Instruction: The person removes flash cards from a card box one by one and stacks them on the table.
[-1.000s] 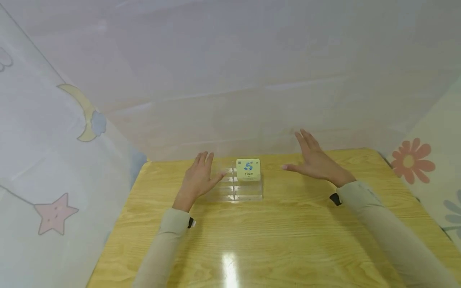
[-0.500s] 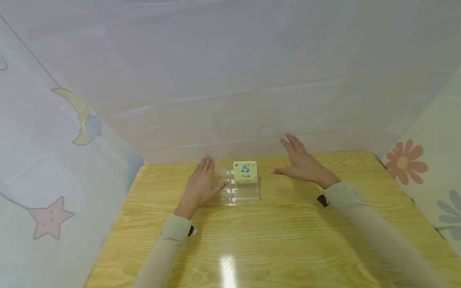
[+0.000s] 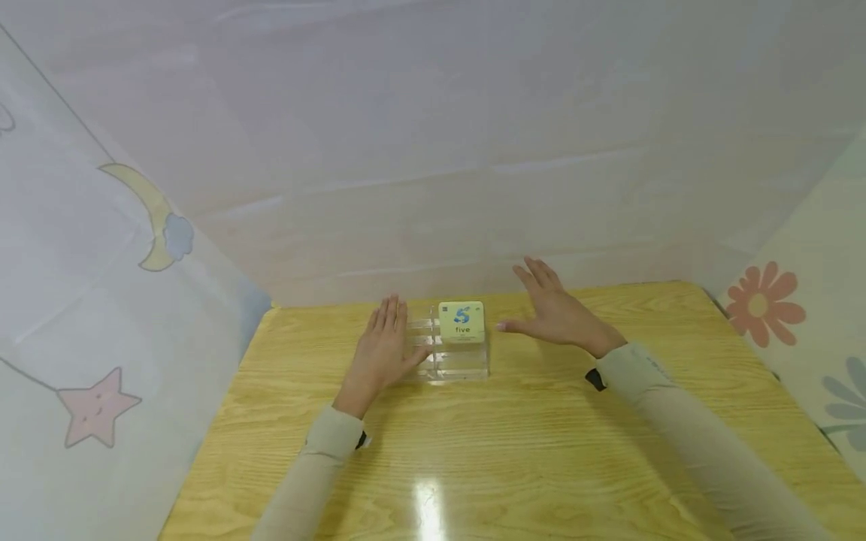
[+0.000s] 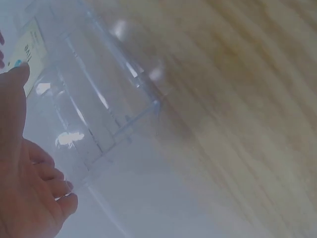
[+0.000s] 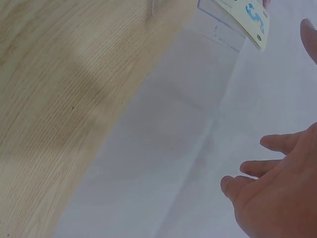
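A clear plastic rack point(image 3: 461, 365) with stepped compartments stands near the back of the table. In its right half sits a pale yellow flashcard point(image 3: 463, 321) bearing a blue 5 and the word "five". The left hand point(image 3: 379, 353) is at the rack's left side, fingers straight and thumb reaching over the steps. In the left wrist view the rack's ledges point(image 4: 94, 94) lie beside that hand, and the card point(image 4: 34, 55) shows past the thumb. Right of the rack, the right hand point(image 3: 558, 314) is spread with nothing in it, thumb tip close to the card. The right wrist view shows the card point(image 5: 251, 20) apart from its fingers.
A wood-grain table point(image 3: 460, 451) carries the rack. Behind it rises a pale backdrop sheet point(image 3: 433, 188). Side sheets carry a moon point(image 3: 150, 210), a star point(image 3: 101, 408) and a red flower point(image 3: 764, 304). Both forearms wear light sleeves.
The right hand has moved left and a little down, closer to the rack. The left hand has shifted slightly right and down against its left side. The card stays in its place.
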`<action>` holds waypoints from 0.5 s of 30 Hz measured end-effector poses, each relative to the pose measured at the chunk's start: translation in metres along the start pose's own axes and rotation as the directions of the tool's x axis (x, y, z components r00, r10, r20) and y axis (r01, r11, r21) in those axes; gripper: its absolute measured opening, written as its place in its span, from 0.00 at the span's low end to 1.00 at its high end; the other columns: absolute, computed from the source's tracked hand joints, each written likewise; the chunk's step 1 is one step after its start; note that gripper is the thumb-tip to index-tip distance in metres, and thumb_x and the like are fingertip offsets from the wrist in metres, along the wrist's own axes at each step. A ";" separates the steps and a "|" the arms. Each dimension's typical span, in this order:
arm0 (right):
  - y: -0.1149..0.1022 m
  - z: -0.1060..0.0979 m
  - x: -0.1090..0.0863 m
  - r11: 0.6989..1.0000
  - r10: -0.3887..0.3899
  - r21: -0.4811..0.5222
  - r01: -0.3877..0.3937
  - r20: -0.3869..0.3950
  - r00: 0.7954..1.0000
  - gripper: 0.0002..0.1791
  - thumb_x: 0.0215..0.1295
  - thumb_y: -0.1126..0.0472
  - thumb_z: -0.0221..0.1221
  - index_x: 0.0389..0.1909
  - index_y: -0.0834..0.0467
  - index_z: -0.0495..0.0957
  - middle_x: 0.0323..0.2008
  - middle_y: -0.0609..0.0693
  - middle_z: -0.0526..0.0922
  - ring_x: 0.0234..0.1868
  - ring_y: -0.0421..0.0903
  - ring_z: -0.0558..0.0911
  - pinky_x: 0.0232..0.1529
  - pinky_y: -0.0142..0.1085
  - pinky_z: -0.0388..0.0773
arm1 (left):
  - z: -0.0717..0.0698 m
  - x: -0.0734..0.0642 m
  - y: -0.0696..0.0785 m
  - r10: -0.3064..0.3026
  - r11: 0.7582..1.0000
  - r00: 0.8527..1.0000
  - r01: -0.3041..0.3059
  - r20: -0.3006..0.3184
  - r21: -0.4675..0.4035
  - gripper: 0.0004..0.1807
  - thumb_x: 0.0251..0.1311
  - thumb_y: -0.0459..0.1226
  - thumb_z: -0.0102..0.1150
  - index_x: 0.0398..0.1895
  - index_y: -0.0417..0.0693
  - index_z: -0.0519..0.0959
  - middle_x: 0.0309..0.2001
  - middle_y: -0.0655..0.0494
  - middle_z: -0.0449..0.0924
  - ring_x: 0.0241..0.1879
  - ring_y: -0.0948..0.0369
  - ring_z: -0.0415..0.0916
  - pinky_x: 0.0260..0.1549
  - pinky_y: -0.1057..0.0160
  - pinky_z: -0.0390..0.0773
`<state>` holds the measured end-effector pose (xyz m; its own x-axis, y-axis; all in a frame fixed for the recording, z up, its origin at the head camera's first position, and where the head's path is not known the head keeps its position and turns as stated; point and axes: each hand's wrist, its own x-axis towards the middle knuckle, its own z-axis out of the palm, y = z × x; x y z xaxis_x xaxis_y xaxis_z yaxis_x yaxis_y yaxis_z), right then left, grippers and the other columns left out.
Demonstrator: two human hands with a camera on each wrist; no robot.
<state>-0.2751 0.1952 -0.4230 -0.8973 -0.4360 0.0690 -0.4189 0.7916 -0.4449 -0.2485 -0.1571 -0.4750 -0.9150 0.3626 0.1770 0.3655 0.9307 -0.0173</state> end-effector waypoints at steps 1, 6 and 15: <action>-0.001 0.001 0.001 1.000 -0.001 0.008 0.001 0.002 1.000 0.67 0.62 0.24 0.62 0.87 0.52 0.35 0.87 0.61 0.31 0.86 0.69 0.34 0.74 0.76 0.58 | 0.002 -0.001 0.000 0.002 1.000 1.000 -0.002 0.001 0.009 0.59 0.72 0.73 0.39 0.85 0.35 0.44 0.86 0.37 0.37 0.86 0.43 0.40 0.84 0.46 0.49; -0.004 0.006 0.003 1.000 -0.008 0.029 0.008 0.005 1.000 0.68 0.60 0.23 0.63 0.87 0.50 0.36 0.87 0.59 0.33 0.87 0.66 0.36 0.75 0.73 0.60 | 0.010 -0.004 0.003 0.005 0.999 1.000 -0.005 -0.003 0.032 0.60 0.72 0.73 0.37 0.84 0.32 0.42 0.85 0.36 0.34 0.86 0.43 0.36 0.85 0.47 0.46; -0.012 0.012 0.008 0.999 -0.046 0.020 0.046 -0.003 0.999 0.67 0.62 0.24 0.63 0.87 0.53 0.38 0.87 0.59 0.35 0.87 0.64 0.39 0.78 0.68 0.60 | 0.012 -0.008 0.005 0.020 0.996 0.999 -0.022 0.026 0.091 0.60 0.73 0.73 0.32 0.83 0.29 0.42 0.85 0.33 0.31 0.86 0.40 0.35 0.85 0.46 0.44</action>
<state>-0.2755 0.1773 -0.4281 -0.8774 -0.4708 0.0924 -0.4571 0.7618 -0.4590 -0.2414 -0.1549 -0.4888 -0.9116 0.3821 0.1514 0.3684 0.9230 -0.1111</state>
